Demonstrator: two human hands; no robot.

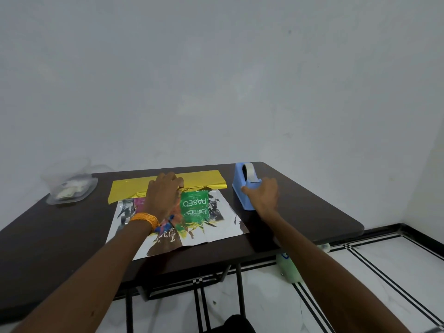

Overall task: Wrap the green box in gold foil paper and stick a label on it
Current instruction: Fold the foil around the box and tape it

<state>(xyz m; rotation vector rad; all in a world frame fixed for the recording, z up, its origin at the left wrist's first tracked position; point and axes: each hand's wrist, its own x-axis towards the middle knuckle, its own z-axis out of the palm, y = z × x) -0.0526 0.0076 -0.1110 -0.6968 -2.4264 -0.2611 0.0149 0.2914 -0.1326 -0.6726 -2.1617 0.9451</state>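
Note:
The green box (195,205) lies on the silver inner side of the foil paper (216,233), mid-table. The paper's far part is folded over, gold side up (204,180), onto the box's far edge. My left hand (164,193) presses flat on the box and the gold fold, an orange bangle on its wrist. My right hand (263,194) rests on the blue tape dispenser (245,188) to the right of the paper, its fingertips at the tape's cutting end. I cannot make out a label.
A clear plastic container (72,191) with papers inside stands at the far left of the dark table (60,231). A pale green bottle (288,267) stands on the tiled floor under the table's right side. A white wall rises right behind.

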